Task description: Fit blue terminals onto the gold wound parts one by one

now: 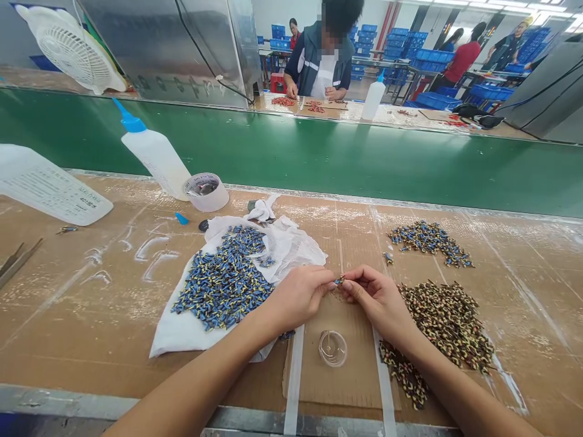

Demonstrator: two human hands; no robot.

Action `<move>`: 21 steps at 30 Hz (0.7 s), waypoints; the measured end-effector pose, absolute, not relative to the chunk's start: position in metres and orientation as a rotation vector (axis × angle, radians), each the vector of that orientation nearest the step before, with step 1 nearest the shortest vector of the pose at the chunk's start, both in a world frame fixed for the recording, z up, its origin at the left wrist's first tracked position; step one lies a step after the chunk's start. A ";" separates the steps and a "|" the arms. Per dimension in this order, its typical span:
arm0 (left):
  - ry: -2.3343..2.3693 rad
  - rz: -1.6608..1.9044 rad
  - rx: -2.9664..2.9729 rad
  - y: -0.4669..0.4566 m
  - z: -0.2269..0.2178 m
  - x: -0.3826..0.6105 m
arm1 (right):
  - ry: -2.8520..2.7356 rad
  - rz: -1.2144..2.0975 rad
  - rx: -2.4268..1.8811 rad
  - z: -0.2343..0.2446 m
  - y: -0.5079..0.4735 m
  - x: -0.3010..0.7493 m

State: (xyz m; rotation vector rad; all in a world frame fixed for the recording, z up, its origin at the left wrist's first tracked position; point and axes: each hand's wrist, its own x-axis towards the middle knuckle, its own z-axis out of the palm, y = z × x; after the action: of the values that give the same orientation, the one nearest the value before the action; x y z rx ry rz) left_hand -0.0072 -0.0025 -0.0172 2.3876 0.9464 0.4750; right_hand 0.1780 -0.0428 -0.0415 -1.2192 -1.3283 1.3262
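My left hand [303, 294] and my right hand [373, 297] meet above a cardboard sheet [337, 376]. Pinched between their fingertips is a tiny blue-and-yellow part [339, 281]; whether it is one piece or two pressed together I cannot tell. On a white plastic bag [170, 337] left of my hands lies a heap of small blue-and-yellow parts [223, 279]. Beside my right forearm spreads a heap of black-and-yellow parts [446, 321]. Farther back on the right is a smaller pile of blue, yellow and black pieces [428, 240]. A small clear cup [333, 348] stands just below my hands.
A blue-tipped squeeze bottle [155, 155], a tape roll [212, 197] and a large white bottle [50, 188] are at the back left. Tweezers [18, 264] lie at the left edge. Beyond the green belt [282, 152], another person [319, 67] handles small red parts.
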 end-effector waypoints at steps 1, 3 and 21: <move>0.950 0.469 2.387 -0.002 -0.018 -0.007 | -1.336 1.331 -1.221 -0.042 -0.043 0.178; 0.957 0.450 2.392 -0.002 -0.020 -0.006 | -1.381 1.318 -1.219 -0.044 -0.043 0.178; 1.087 0.298 2.450 -0.010 -0.029 0.001 | -1.800 0.968 -1.272 -0.047 -0.047 0.178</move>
State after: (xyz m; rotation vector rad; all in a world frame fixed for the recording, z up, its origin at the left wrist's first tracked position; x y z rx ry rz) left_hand 0.0012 -0.0101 -0.0287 2.4495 1.0867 0.2977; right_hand 0.1777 -0.0471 -0.0471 -1.2722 -1.8002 0.9678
